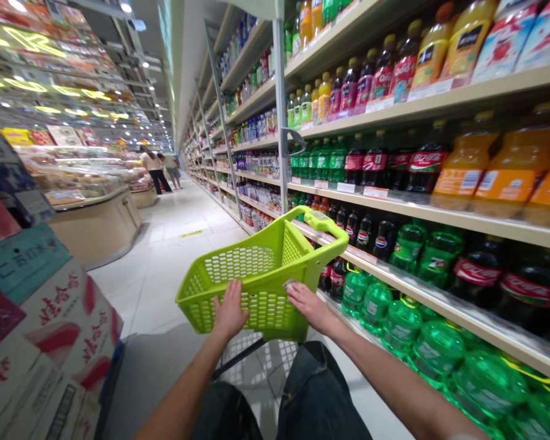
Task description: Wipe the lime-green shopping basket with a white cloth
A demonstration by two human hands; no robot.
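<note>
Your left hand (pixel 230 310) lies against the near wall of the lime-green basket (pixel 252 263), palm flat on the mesh and fingers reaching up to the rim; you cannot tell whether they hook over it. Your right hand (pixel 308 304) is closed around the near right corner of the rim, fingers over the top edge. The basket sits in front of you above your jeans (pixel 316 391), tilted so that its right side is higher, with nothing visible inside and its handle (pixel 323 221) on the far side. Just to its right run the drink shelves (pixel 421 211): green bottles (pixel 435 348) on the lowest level, dark cola bottles (pixel 481 269) above them, orange bottles (pixel 467 165) higher up. To your left stand stacked printed cartons (pixel 50 342), and beyond them a curved counter (pixel 96 226). Far down the tiled floor (pixel 165 269), two people (pixel 153 168) stand near the counter.
</note>
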